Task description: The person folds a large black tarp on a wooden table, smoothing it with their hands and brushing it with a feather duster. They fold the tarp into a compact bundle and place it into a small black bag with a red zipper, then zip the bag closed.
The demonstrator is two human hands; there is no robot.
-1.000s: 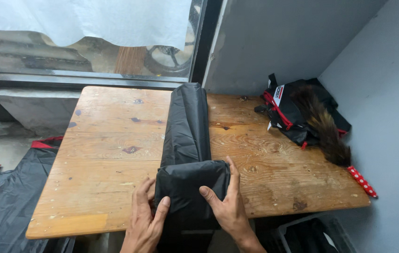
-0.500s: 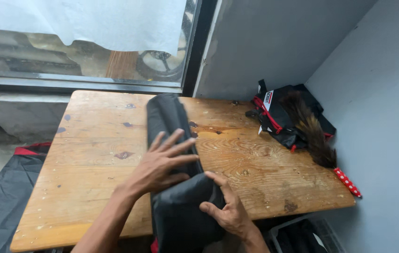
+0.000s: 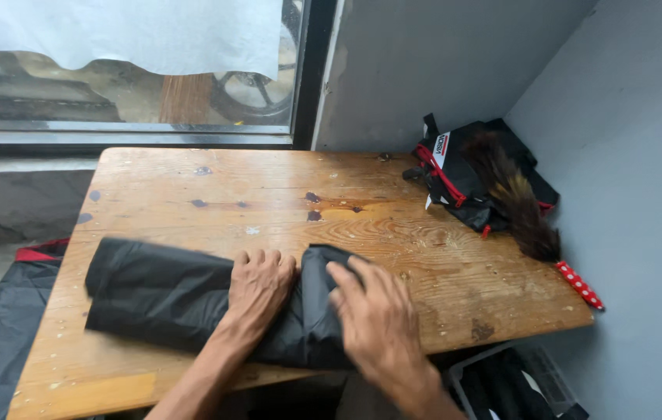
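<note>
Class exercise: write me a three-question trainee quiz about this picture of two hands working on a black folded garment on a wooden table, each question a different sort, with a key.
1. True or false: both hands rest on the black folded garment.
2. Which lies at the far right corner of the wooden table? A) a black and red bag with a feather duster B) a glass jar C) a stack of books
3. Fill in: the left hand presses down with its palm ____.

Key
1. True; the right hand is on its right end.
2. A: bag, feather duster.
3. flat

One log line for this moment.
left hand flat on folded black plastic sheet | right hand pressing its end | worn wooden table
</note>
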